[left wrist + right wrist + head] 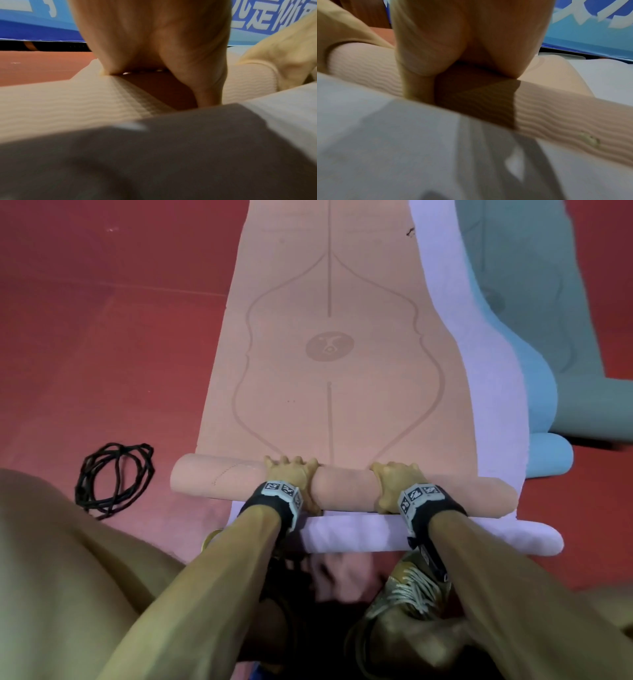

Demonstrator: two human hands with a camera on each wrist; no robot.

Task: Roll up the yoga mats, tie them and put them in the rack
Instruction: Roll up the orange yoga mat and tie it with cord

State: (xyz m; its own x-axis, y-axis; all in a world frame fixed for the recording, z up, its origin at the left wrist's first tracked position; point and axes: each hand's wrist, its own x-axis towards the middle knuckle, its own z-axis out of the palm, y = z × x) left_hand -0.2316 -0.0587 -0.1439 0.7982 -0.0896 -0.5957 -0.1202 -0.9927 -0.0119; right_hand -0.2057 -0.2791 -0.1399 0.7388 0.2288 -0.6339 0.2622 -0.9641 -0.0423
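Both hands, left hand [290, 478] and right hand [394, 481], are pressing curled fingers [284, 462] over the peach yoga mat [329, 364] roll, lying on the lilac mat [486, 392]; black cord [114, 475] is lying left of the roll.

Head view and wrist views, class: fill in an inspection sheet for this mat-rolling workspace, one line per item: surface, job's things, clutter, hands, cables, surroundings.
Surface: red floor, mats spread on it.
Job's things: peach mat partly rolled at the near end, lying on a lilac mat; blue mat and grey-green mat beside them; rack not seen.
Clutter: nothing seen.
Hands: left hand and right hand both rest on the peach roll, fingers curled over it.
Cables: black cord coiled on the floor left of the roll, untouched.
Surroundings: blue banner with white lettering; the person's shoe near the mats.
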